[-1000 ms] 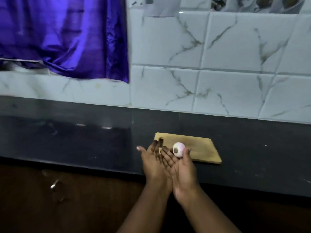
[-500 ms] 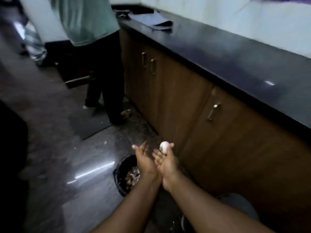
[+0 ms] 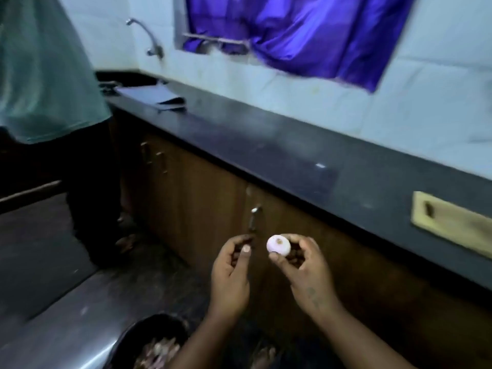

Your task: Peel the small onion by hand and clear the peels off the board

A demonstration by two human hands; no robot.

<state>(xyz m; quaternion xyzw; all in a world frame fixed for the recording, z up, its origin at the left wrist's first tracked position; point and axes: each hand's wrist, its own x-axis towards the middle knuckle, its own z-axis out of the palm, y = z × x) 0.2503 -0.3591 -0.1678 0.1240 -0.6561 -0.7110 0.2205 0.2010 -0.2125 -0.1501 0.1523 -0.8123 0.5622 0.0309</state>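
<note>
Onion sits peeled and pale in the right hand, pinched between the thumb and curled fingers, with dark brownish scraps showing in the palm behind it — they look like peels, though the blur makes that uncertain. The left hand is just beside it, fingers curled inward with the thumb laid across; something dark may lie inside the curl, but I cannot tell what. Both hands hang in front of the brown cabinet doors, above a dark bin on the floor that holds pale scraps. The wooden board lies on the black counter, well apart to the right. A second person in a green shirt stands at the left — near the tap.
</note>
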